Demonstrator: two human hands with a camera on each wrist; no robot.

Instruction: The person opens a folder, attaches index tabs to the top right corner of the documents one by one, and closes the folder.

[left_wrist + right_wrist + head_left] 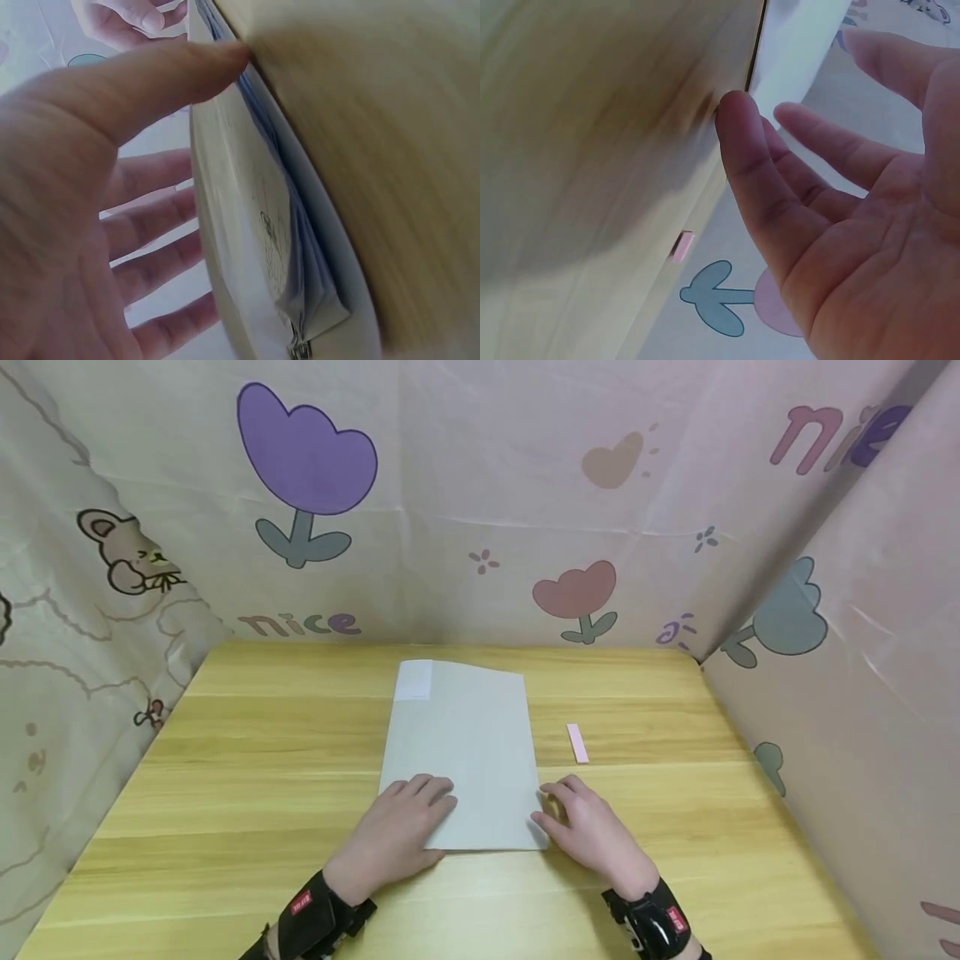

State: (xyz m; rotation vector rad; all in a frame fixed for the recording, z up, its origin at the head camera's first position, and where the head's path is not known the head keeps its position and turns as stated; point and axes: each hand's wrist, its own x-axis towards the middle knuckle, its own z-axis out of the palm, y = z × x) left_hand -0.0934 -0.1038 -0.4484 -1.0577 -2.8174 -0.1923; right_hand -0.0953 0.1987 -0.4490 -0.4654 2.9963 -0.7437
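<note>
A pale folder [472,752] with a small white label at its upper left lies on the wooden table. My left hand [399,833] rests over its lower left corner, fingers on the cover and thumb at the bottom edge. In the left wrist view, folded sheets [300,247] show between the covers, and the left hand [82,187] spans the edge with straight fingers. My right hand [592,828] is at the lower right edge, fingertips at or close to it, loosely bent; contact is unclear. The right wrist view shows this hand [840,217] holding nothing.
A small pink strip [577,743] lies on the table [262,760] to the right of the folder. Patterned cloth [450,468] hangs behind the table and along both sides. Each wrist wears a black band.
</note>
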